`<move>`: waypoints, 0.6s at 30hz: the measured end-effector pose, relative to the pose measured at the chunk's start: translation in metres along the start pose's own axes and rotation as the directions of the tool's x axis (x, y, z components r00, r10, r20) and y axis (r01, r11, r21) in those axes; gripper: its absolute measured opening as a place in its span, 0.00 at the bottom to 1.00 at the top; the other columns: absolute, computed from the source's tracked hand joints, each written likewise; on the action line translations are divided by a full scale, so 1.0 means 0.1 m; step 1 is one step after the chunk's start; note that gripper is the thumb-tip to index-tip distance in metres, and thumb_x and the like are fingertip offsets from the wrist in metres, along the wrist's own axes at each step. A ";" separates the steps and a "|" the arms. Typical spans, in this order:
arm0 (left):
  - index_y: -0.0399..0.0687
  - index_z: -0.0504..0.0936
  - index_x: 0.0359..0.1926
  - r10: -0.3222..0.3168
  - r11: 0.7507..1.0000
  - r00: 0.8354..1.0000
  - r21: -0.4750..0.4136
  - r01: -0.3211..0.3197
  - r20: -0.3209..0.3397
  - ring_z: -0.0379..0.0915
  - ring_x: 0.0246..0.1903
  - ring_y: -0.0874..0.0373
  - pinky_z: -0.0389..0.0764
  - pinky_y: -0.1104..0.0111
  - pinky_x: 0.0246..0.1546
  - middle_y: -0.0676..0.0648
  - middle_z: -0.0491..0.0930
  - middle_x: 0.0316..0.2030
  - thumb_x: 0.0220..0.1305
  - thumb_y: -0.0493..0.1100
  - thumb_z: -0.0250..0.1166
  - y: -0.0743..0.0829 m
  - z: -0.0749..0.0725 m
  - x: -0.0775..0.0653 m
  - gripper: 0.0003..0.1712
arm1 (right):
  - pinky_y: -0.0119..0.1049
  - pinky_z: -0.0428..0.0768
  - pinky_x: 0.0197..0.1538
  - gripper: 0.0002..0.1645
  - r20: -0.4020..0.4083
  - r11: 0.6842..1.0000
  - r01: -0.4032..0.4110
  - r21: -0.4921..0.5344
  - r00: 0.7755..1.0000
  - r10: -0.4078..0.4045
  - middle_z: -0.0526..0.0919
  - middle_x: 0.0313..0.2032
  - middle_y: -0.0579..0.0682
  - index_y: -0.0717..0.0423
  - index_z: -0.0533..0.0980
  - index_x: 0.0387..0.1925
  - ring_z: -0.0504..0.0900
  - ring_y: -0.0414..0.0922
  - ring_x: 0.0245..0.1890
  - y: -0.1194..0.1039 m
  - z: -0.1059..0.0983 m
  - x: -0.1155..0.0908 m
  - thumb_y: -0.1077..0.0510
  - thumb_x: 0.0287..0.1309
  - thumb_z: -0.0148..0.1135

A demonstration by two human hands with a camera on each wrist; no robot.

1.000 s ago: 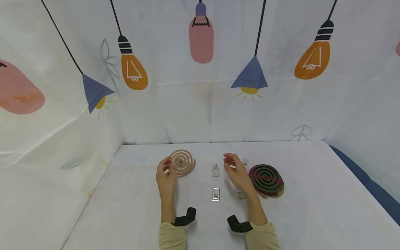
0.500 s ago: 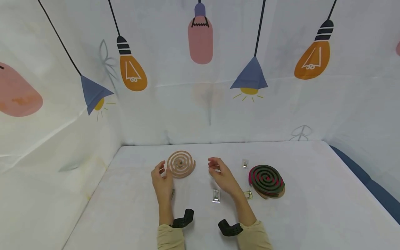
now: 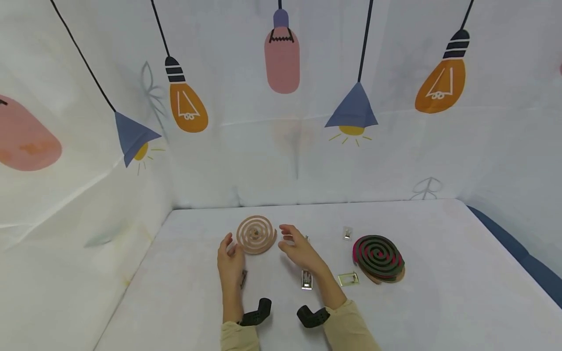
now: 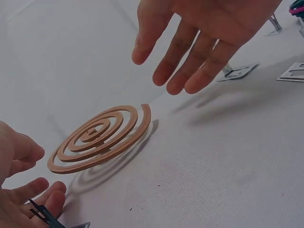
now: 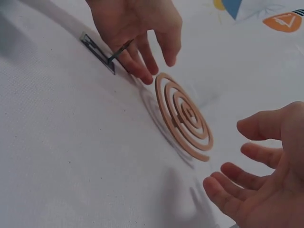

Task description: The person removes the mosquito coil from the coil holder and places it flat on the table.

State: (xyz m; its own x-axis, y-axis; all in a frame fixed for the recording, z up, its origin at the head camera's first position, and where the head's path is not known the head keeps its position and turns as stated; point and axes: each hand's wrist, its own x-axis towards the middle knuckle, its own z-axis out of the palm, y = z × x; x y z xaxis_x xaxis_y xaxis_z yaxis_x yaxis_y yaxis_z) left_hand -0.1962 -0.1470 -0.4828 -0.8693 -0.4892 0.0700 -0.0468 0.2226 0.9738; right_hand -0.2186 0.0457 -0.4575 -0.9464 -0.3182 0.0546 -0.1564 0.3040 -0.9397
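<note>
A tan spiral mosquito coil (image 3: pixel 256 233) is raised level above the white table; its shadow falls below it in both wrist views. Whatever supports it is mostly hidden. Left of the coil is my left hand (image 3: pixel 230 268), fingers loosely bent and holding nothing. On the other side, my right hand (image 3: pixel 303 253) hovers with spread, relaxed fingers, apart from the coil in the right wrist view. A small metal coil stand (image 3: pixel 244 279) lies beside my left hand. Another silver stand (image 3: pixel 307 280) lies near my right wrist.
To the right, green and red coils (image 3: pixel 378 258) are stacked over tan ones. A gold-toned stand (image 3: pixel 349 279) and a silver stand (image 3: pixel 347 233) lie left of that stack. A patterned white curtain (image 3: pixel 246 161) hangs behind the table (image 3: pixel 175 292).
My right hand has moved left, from near the stacked coils to beside the tan coil. The left hand's fingers have drawn slightly away from the coil's left edge.
</note>
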 end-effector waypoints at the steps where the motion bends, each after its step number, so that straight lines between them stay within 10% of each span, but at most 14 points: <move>1: 0.43 0.67 0.65 -0.009 1.000 1.000 -0.001 0.009 0.006 0.72 0.57 0.40 0.74 0.52 0.57 0.36 0.67 0.62 0.64 0.36 0.53 0.00 -0.01 0.01 0.27 | 0.55 0.68 0.63 0.30 -0.001 1.000 -0.012 -0.004 1.000 0.012 0.67 0.63 0.63 0.57 0.61 0.66 0.66 0.59 0.64 0.00 0.01 0.02 0.58 0.63 0.53; 18: 0.36 0.63 0.66 0.006 0.998 0.992 0.065 -0.014 0.126 0.74 0.54 0.39 0.74 0.51 0.56 0.34 0.69 0.62 0.68 0.41 0.53 0.04 -0.02 0.02 0.28 | 0.51 0.69 0.64 0.36 0.054 0.985 -0.160 0.060 0.986 0.156 0.64 0.66 0.62 0.55 0.57 0.69 0.64 0.58 0.67 0.08 0.06 0.33 0.57 0.61 0.54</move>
State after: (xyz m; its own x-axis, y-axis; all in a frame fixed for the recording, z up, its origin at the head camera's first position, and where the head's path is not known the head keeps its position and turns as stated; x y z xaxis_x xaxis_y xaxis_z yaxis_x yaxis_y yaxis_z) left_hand -0.1968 -0.1483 -0.4785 -0.9246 -0.3779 0.0479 -0.0666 0.2842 0.9565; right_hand -0.2494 0.0325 -0.4647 -0.9427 -0.3144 -0.1113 0.0139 0.2964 -0.9550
